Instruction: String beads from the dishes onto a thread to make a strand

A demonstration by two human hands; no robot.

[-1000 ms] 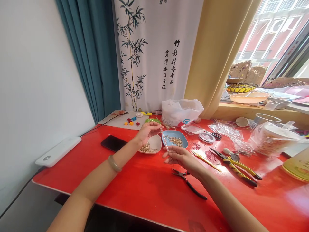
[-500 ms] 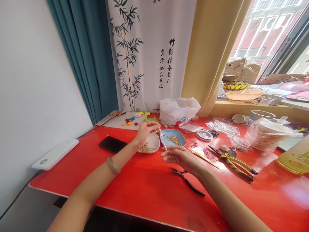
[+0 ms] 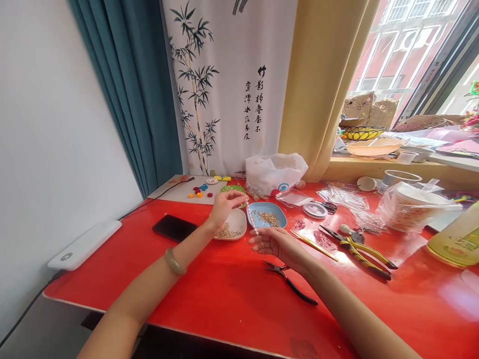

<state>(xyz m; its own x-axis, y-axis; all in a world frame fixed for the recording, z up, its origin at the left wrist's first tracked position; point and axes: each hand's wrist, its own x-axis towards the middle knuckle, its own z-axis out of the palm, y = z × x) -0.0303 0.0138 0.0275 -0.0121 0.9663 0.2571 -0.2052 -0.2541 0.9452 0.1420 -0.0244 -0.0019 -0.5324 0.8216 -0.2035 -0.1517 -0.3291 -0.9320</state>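
Above the dishes, a thin string of small pale pink and white beads (image 3: 251, 215) slants down between my two hands. My left hand (image 3: 225, 208) pinches its upper end between thumb and fingertips. Lower down, my right hand (image 3: 275, 243) has its thumb and fingers closed on the strand, and a thin tail hangs below them. Under my left hand sits a white dish (image 3: 244, 225) of gold beads, partly covered by the wrist. Beside it, a blue dish (image 3: 283, 217) also holds gold beads. Black-handled pliers (image 3: 294, 285) lie just below my right hand.
Yellow-black pliers (image 3: 364, 254), a yellow stick-like tool (image 3: 318, 247), a round clear case (image 3: 315, 210) and scissors (image 3: 329, 207) lie to the right. A black phone (image 3: 174, 228) is at left. A white plastic bag (image 3: 275, 172) stands behind the dishes.
The view has shifted slightly. Both hands keep nearly the same pose, with the beaded string still stretched between them.
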